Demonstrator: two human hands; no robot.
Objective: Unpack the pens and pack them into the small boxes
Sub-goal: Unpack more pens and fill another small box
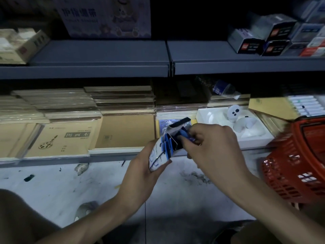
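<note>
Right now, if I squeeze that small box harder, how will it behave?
The small box looks like thin card with its top flaps open, so it would probably buckle. The left hand grips just its lower end, so it seems light.

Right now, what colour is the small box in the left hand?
White with blue markings; the small box shows best in the head view.

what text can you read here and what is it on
"图画本", upside down, on the kraft drawing book.
"护指绷带", apparently, on the pale carton on the upper shelf.
Too blurred to read: print on the small box in the left hand, the black boxes with red logos, the bottle label.
</note>
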